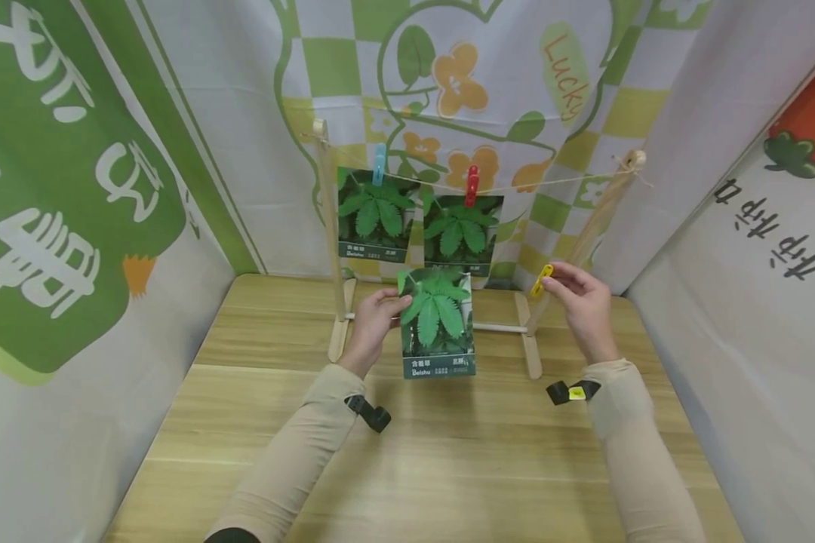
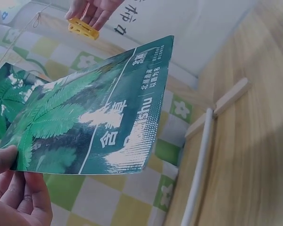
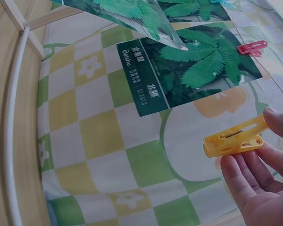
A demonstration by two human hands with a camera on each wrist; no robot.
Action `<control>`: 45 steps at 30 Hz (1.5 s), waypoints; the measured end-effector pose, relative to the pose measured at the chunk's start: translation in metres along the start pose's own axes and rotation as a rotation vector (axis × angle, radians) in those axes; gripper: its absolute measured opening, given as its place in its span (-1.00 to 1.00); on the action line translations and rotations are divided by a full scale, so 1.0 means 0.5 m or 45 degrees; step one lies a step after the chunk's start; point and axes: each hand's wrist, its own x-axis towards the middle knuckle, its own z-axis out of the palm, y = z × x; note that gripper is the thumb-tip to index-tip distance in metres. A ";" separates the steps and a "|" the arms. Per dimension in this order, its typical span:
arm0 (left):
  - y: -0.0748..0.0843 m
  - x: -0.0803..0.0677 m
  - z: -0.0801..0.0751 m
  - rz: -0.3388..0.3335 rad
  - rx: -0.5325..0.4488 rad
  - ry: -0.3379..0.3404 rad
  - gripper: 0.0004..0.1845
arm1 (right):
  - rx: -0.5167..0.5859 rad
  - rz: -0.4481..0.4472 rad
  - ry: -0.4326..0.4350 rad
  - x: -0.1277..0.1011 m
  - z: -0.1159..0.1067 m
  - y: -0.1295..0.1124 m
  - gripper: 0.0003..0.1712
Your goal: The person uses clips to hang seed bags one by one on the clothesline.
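My left hand (image 1: 375,326) pinches a green seed packet (image 1: 438,324) by its left edge, thumb in front and fingers behind. The packet shows fern-like leaves and hangs upright in front of the rack. To the right, my right hand (image 1: 586,305) holds a yellow clothespin (image 1: 542,280) between thumb and fingers; in the right wrist view the clothespin (image 3: 233,140) points left. Two like packets hang from a string (image 1: 550,182): the left packet (image 1: 375,215) under a blue clothespin (image 1: 379,164), the other packet (image 1: 463,234) under a red clothespin (image 1: 472,185).
The string runs between two wooden posts, a left post (image 1: 329,219) and a right post (image 1: 601,215), joined low by a white rod (image 1: 499,327). They stand on a wooden table (image 1: 448,467). A patterned curtain (image 1: 333,68) hangs close behind.
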 end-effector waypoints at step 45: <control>0.098 0.044 0.099 0.076 0.016 -0.073 -0.65 | -0.029 -0.373 -0.079 0.117 0.005 -0.166 -0.74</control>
